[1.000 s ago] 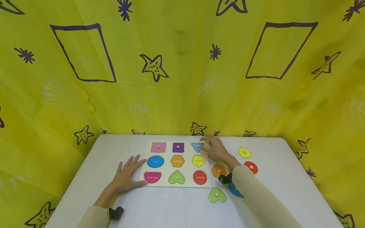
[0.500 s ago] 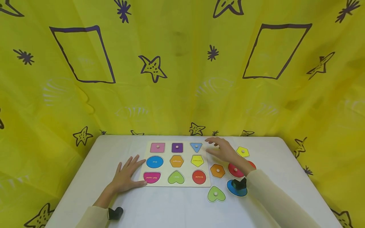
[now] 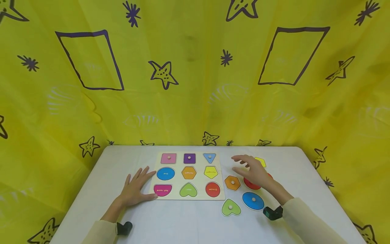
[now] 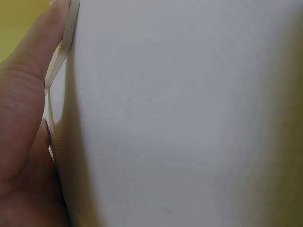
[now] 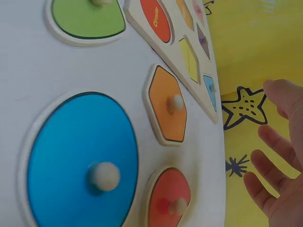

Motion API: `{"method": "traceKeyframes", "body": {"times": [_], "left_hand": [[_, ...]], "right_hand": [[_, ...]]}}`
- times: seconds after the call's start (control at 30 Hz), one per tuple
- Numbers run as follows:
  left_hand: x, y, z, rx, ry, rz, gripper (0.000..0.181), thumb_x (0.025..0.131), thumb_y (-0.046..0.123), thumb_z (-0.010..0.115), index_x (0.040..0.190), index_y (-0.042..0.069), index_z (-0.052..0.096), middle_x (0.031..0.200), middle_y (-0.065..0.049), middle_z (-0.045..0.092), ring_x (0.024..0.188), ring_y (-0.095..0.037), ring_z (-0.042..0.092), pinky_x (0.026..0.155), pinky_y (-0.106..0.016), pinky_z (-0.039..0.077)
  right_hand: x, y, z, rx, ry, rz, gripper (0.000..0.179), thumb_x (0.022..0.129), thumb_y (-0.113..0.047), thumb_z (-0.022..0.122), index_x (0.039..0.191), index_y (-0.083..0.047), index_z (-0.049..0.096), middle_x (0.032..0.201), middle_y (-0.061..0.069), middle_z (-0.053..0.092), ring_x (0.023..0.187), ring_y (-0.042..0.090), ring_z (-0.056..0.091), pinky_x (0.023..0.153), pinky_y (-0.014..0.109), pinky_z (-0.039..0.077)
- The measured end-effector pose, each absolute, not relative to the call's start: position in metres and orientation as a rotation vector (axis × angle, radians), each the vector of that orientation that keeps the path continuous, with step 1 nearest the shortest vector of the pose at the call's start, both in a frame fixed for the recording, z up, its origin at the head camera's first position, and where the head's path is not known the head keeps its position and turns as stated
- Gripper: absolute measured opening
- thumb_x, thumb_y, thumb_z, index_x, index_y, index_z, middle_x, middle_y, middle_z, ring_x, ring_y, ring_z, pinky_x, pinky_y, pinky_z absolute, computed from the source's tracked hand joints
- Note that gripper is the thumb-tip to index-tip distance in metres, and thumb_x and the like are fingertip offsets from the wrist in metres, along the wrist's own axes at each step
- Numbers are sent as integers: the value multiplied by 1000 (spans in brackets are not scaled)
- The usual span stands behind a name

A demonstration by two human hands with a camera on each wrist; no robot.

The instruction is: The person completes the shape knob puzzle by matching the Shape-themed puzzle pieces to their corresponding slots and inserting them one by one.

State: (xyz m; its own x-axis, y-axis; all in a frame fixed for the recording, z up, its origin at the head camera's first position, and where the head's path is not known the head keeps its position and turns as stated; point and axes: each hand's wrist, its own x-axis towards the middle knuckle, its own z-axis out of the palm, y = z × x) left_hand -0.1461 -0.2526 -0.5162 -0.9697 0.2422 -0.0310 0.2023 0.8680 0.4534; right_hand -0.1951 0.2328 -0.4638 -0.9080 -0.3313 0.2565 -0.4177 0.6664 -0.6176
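My left hand point(image 3: 135, 188) lies with spread fingers at the left edge of the pale wooden puzzle board point(image 3: 179, 159), fingertips and thumb at its rim. In the board's far row sit a pink piece point(image 3: 168, 160), a purple piece point(image 3: 189, 161) and a blue triangle point(image 3: 210, 155), all knobbed. My right hand point(image 3: 254, 171) holds nothing, its fingers loosely bent above the loose pieces. Below it lie an orange hexagon point(image 3: 232, 183), a reddish piece point(image 3: 250, 184) and a blue oval point(image 3: 257, 204). The hand partly hides a yellow pentagon point(image 3: 261, 162).
A green heart piece point(image 3: 226, 210) lies near the board's front right corner. A red piece point(image 3: 270, 176) shows a sliver behind the right wrist. Printed coloured shapes with words mark the other board recesses. A yellow patterned curtain point(image 3: 195, 101) hangs behind the white table point(image 3: 176, 223).
My right hand has let go of the blue triangle's knob and drawn back to the right over the loose pieces, uncovering the blue oval. The left hand has stayed in place.
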Motion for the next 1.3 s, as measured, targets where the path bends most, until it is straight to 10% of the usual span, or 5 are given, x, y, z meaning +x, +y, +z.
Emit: {"method": "traceKeyframes", "body": {"times": [1.0,1.3], "left_hand": [[-148,-253,-516,343,2937,695,98,76,60,82,157,20,44,167,-20,26,153,-49,11,115,-77,-5],[-148,-254,-519,343,2945,694,99,75,61,81,157,21,44,167,-19,27,154,-49,11,115,-76,-6]], "right_hand": [[-113,286,-512,304,-2791,988,43,85,-29,87,124,-18,73,118,-5,72,108,20,64,91,23,55],[-102,289,-520,336,-2771,931,42,83,-31,88,121,-19,75,118,-5,71,115,19,54,93,42,50]]}}
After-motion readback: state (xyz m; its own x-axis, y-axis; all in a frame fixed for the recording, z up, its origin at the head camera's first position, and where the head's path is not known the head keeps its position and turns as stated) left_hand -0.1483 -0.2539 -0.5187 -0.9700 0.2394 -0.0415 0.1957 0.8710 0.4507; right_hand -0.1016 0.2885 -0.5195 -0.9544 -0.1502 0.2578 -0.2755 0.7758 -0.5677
